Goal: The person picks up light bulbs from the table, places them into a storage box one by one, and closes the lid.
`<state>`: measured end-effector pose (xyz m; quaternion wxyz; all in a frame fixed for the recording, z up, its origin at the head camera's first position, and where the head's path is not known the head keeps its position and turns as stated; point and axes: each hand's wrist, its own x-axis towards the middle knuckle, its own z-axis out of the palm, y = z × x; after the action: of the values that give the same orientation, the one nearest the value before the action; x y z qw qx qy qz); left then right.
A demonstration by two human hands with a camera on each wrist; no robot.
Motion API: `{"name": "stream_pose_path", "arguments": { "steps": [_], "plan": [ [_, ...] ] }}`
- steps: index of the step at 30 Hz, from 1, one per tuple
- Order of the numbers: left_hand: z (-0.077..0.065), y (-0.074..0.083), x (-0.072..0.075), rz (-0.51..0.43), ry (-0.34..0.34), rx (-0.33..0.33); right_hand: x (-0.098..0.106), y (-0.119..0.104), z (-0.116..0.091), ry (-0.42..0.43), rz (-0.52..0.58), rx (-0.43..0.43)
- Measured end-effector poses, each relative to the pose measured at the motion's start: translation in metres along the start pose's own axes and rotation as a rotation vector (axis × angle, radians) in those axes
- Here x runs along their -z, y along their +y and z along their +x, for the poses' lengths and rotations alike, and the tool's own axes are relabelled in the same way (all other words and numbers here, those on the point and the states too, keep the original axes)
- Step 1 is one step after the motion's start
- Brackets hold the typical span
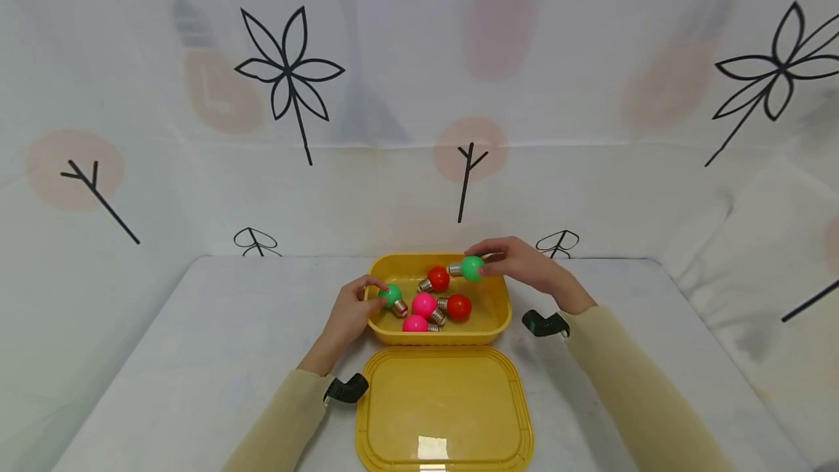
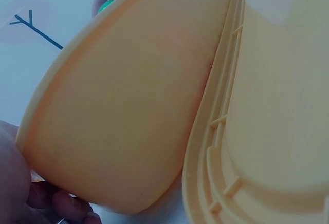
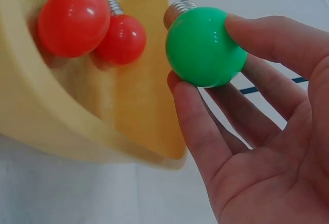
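My right hand (image 1: 521, 262) pinches a green light bulb (image 3: 205, 47) between thumb and fingertips, over the right back part of a yellow plastic box (image 1: 485, 336). The bulb's metal screw base points left in the head view. At the box's left side my left hand (image 1: 350, 312) has thumb and index finger on a second green light bulb (image 1: 391, 294), which tilts with its base down to the right. In the left wrist view the box wall hides that bulb, and the other fingers (image 2: 72, 206) curl outside the wall.
Inside the box lie two red bulbs (image 1: 459, 307) and two pink bulbs (image 1: 424, 304). A yellow lid (image 1: 446, 406) lies flat directly in front of the box on the white-covered table (image 1: 242, 341). Behind stands a patterned cloth backdrop (image 1: 393, 188).
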<state>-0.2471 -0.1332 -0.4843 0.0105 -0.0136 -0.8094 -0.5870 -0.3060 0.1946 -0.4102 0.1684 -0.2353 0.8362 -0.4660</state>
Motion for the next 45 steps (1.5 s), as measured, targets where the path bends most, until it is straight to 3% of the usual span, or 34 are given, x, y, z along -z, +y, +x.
{"name": "stream_pose_path", "arguments": {
  "steps": [20, 31, 45],
  "plan": [
    [0.001, -0.002, -0.001, -0.002, -0.004, -0.002, -0.007, 0.004, 0.024, -0.108, 0.057, 0.009],
    [0.001, -0.002, -0.001, -0.009, -0.001, -0.002, -0.01, 0.008, 0.036, -0.19, 0.03, -0.046],
    [0.002, -0.003, -0.001, -0.004, 0.0, 0.003, -0.01, 0.011, 0.042, -0.224, 0.026, -0.093]
  ]
}}
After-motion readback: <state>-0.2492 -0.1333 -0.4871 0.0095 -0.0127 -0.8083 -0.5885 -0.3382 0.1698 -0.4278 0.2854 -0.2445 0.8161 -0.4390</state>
